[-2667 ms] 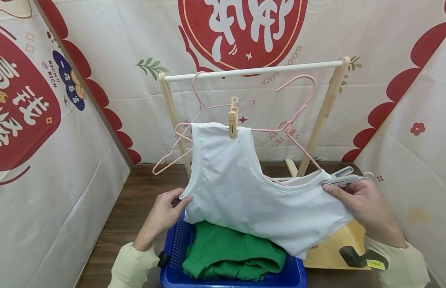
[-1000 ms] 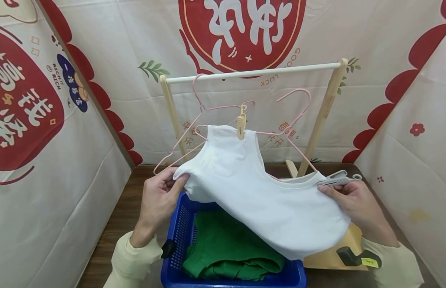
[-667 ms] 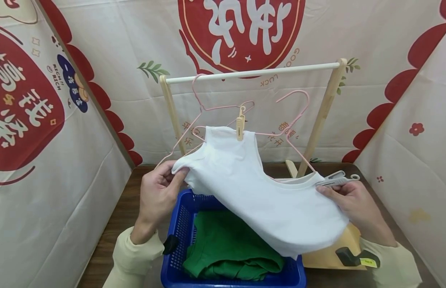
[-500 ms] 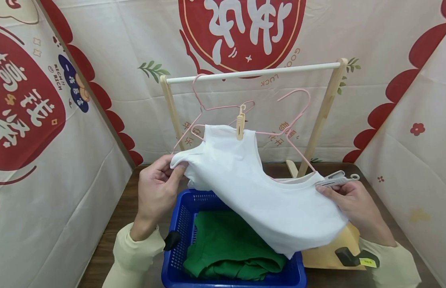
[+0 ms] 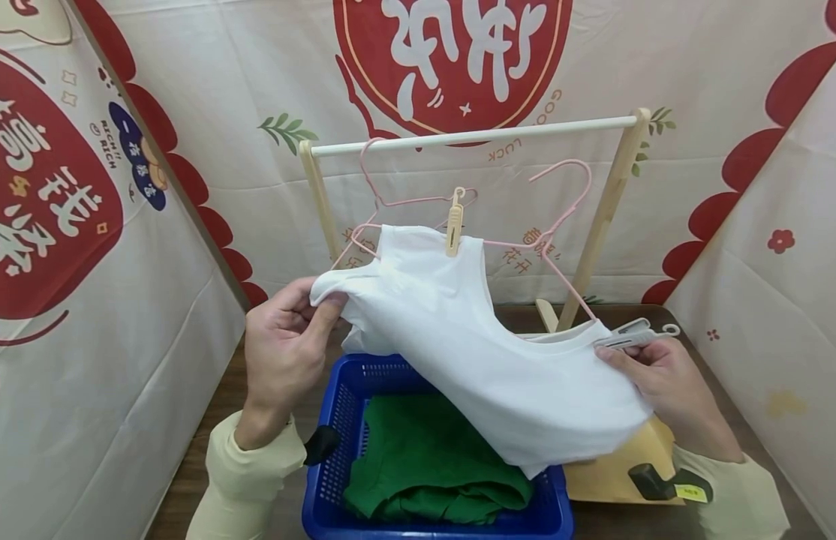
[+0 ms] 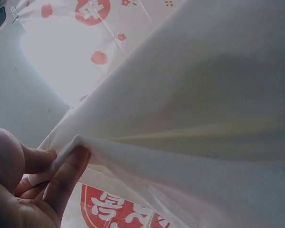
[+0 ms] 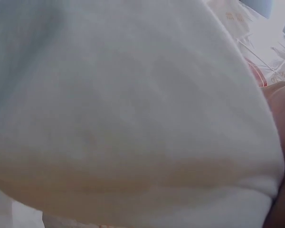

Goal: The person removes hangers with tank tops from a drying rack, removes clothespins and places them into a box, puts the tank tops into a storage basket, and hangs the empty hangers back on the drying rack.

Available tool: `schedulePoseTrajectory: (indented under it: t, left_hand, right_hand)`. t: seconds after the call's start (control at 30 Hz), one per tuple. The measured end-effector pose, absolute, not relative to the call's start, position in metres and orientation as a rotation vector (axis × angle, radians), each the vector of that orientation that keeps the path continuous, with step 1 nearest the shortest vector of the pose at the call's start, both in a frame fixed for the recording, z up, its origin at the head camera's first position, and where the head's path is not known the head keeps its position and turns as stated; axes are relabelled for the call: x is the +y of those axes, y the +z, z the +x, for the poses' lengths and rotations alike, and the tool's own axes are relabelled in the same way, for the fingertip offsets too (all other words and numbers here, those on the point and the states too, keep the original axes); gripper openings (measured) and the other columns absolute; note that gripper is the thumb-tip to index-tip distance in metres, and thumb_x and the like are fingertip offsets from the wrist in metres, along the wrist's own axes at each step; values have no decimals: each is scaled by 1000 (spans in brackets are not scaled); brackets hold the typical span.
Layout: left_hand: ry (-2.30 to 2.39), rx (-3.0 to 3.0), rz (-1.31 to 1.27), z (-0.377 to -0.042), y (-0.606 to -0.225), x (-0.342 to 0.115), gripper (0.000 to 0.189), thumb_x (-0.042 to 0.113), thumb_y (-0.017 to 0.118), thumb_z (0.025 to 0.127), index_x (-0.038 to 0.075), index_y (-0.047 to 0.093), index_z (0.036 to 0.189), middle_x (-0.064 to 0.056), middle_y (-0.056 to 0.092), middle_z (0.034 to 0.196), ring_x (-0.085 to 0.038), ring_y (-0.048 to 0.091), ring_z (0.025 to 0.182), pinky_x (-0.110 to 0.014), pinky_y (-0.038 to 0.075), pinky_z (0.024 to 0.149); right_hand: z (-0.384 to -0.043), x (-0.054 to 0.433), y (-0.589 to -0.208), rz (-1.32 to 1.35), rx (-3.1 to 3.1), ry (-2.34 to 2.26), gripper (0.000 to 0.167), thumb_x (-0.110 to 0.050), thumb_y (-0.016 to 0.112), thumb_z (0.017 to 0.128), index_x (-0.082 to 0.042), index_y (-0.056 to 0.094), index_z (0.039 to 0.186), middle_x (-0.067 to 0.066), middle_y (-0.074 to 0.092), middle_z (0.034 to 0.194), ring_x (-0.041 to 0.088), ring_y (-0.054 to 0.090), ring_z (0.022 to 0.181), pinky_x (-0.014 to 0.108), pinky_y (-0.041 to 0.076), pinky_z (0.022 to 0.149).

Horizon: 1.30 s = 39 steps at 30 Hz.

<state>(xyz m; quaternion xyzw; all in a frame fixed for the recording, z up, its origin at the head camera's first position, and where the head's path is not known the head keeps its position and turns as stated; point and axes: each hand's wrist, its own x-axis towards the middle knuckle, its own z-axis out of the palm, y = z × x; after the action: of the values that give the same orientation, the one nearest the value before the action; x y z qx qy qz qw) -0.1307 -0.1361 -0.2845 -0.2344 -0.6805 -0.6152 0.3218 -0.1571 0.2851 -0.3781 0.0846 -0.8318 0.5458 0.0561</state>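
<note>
A white sleeveless top [image 5: 479, 360] hangs on a pink hanger [image 5: 546, 240], whose hook stands free below the rack's bar. A beige clothespin [image 5: 455, 229] clips its left shoulder to the hanger. My left hand [image 5: 286, 349] pinches the top's armhole edge between thumb and fingers; the left wrist view shows the cloth [image 6: 180, 118] folded over the fingertips. At the other shoulder my right hand [image 5: 661, 382] grips a grey clothespin [image 5: 630, 335], its nose at the strap and the hanger's end. White cloth [image 7: 133, 104] covers most of the right wrist view, hiding the fingers.
A second pink hanger [image 5: 368, 172] hangs on the white bar [image 5: 479, 136] of a wooden rack. Below the top stands a blue basket [image 5: 323, 450] holding a folded green garment [image 5: 431, 457]. A tan tray [image 5: 620, 472] lies to its right. Printed cloth walls enclose the table.
My left hand has moved up and left, lifting the armhole side of the top. The top's lower edge has risen, showing more of the basket. My right hand stays nearly in place.
</note>
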Motion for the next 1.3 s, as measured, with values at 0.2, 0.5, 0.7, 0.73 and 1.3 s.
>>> schedulePoseTrajectory:
  t: [0.2, 0.5, 0.7, 0.73, 1.3]
  left_hand:
    - [-1591, -1722, -644, -125, -275, -137, 16, -10, 66, 88, -17, 66, 103, -1, 72, 87, -10, 67, 65, -21, 56, 61]
    - [-1597, -1632, -685, -122, -253, -131, 17, -7, 66, 89, -20, 64, 100, -3, 73, 87, -12, 69, 70, -23, 57, 65]
    - [-1603, -1612, -694, -116, -245, -131, 17, -4, 68, 90, -19, 64, 98, -4, 72, 86, -12, 68, 68, -22, 57, 64]
    - [-1606, -1613, -694, -114, -244, -131, 16, -4, 68, 90, -18, 65, 98, -4, 72, 86, -12, 68, 68, -22, 57, 64]
    - [-1672, -1538, -820, -101, -243, -143, 15, -13, 66, 85, -19, 65, 99, -14, 71, 84, -14, 65, 63, -21, 54, 59]
  right_hand:
    - [-156, 283, -377, 249, -2530, 1655, 14, -13, 65, 97, -25, 72, 95, -7, 71, 77, 17, 69, 60, 29, 56, 56]
    - [-153, 283, -376, 289, -2471, 1756, 20, -9, 62, 98, -25, 70, 107, -9, 73, 86, 17, 72, 66, 29, 57, 60]
    - [-151, 282, -375, 300, -2420, 1842, 21, -8, 61, 98, -24, 71, 105, -6, 73, 86, 17, 71, 65, 28, 57, 60]
    - [-151, 282, -375, 303, -2419, 1847, 21, -8, 61, 98, -24, 71, 105, -6, 73, 86, 17, 71, 65, 28, 57, 60]
    - [-149, 274, -373, 355, -2433, 1833, 22, -7, 61, 98, -24, 73, 103, -6, 74, 86, 18, 73, 66, 32, 58, 59]
